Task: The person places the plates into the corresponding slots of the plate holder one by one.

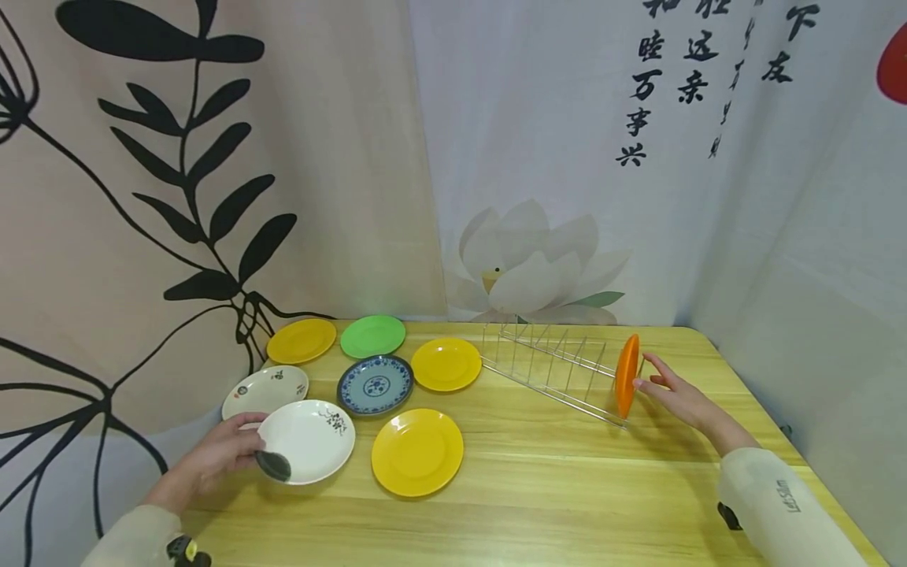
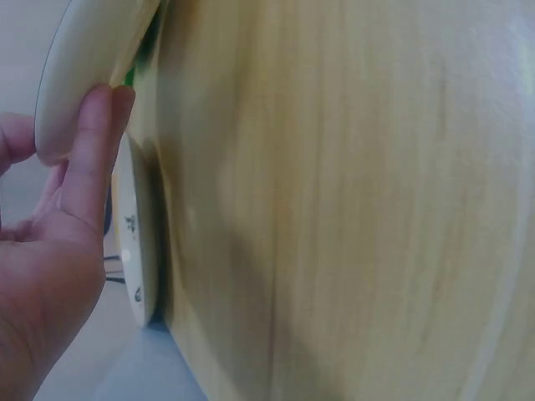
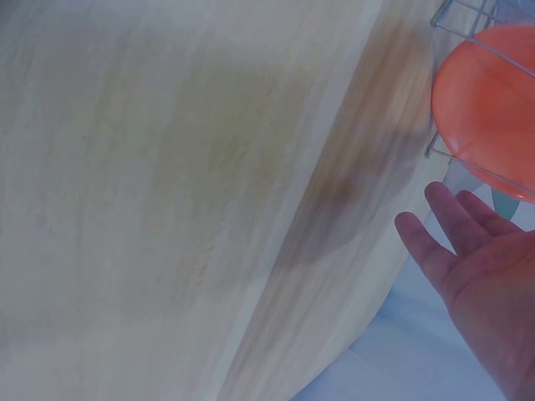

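Observation:
My left hand [image 1: 230,449] pinches the edge of a white plate [image 1: 312,449] that bears a dark leaf and a small floral print. In the left wrist view this plate [image 2: 88,67] is tilted and raised off the tabletop, thumb on one face and fingers on the other. An orange plate [image 1: 627,376] stands upright at the right end of a wire dish rack [image 1: 546,370]. Close beside that end is my right hand [image 1: 676,398], its fingers spread and holding nothing. From the right wrist, the fingertips appear just short of the rack and the orange plate [image 3: 493,109].
On the wooden table [image 1: 538,488] lie a white floral plate [image 1: 272,386], a blue patterned plate [image 1: 375,386], a green plate [image 1: 373,337] and three yellow plates [image 1: 418,453]. A printed curtain [image 1: 340,157] hangs behind the table's back edge.

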`<state>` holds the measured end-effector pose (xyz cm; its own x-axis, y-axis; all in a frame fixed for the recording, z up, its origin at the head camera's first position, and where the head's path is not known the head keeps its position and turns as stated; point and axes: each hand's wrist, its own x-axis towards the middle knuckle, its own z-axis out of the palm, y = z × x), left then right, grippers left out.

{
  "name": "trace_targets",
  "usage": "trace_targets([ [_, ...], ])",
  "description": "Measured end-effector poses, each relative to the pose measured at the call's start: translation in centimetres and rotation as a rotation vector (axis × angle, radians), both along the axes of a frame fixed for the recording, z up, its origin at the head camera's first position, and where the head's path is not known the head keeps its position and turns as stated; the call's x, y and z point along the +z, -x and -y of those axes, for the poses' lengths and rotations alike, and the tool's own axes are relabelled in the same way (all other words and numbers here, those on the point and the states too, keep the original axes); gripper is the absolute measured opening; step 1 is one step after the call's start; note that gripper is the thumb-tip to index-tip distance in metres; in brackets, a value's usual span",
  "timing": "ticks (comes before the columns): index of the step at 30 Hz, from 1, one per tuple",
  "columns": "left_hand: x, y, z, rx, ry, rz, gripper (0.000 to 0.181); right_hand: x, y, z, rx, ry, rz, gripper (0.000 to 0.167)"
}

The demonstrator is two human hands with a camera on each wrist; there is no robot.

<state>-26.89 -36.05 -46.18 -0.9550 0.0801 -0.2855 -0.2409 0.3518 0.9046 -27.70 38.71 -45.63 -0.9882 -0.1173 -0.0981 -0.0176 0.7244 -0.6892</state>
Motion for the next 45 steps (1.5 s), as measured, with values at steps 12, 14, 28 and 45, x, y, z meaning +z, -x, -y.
trace_targets([
  [12, 1.2, 1.1, -0.4, 0.034, -0.056, -0.088, 0.063, -0.1, 0.0, 0.1, -0.005, 0.004, 0.009, 0.084],
  [14, 1.5, 1.4, -0.7, 0.024, -0.081, -0.111, 0.063, -0.1, 0.0, 0.1, -0.006, 0.002, 0.008, 0.083],
  [28, 3.5, 3.7, -4.2, 0.023, -0.182, -0.180, 0.061, -0.2, 0.1, 0.1, -0.006, -0.007, 0.009, 0.084],
  [45, 5.5, 7.3, -13.0, 0.095, -0.277, -0.225, 0.057, -0.3, 0.2, -0.1, -0.017, -0.029, 0.007, 0.082],
])
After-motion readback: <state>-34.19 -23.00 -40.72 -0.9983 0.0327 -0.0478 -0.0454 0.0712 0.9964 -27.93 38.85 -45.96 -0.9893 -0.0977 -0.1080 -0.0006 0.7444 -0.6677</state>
